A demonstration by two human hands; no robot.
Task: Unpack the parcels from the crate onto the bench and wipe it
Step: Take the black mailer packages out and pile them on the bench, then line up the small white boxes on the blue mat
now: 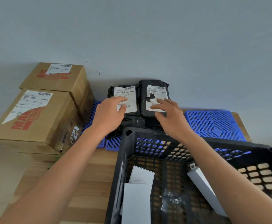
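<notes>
Reaching fwd over the crate (pixel 125 160), both hands sat on two black parcels by the wall. Left hand (pixel 109 113) lay on left parcel (pixel 128 118), fingers spread and only slightly bent across its white label, not wrapped round anything. Right hand (pixel 169 117) same on right parcel (pixel 154 84), fingertips touching the label, relaxed, no grip. Parcels stood side by side, touching, w/ torn shipping labels facing up; sat on blue grid mats (pixel 213 125) laid along the back of the wooden worktop (pixel 86 178). Mats ran from under the parcels out to the right, more blue showing at left behind the left wrist.

Crate: black, perforated plastic, front-right on worktop, just in front of the parcels, near rim overlapping their lower edge in view. Inside lay white flat packets (pixel 137 201) at left, a long grey-white box (pixel 205 189) leaning along the right side, and a crumpled bit of clear plastic (pixel 172 199) on the floor betw. them.

At far left, two brown cardboard boxes: front box (pixel 35 117) w/ red print and a torn label, rear box (pixel 57 78) just behind it against the wall, touching. Couldn't tell whether rear box sat higher or just further back.
</notes>
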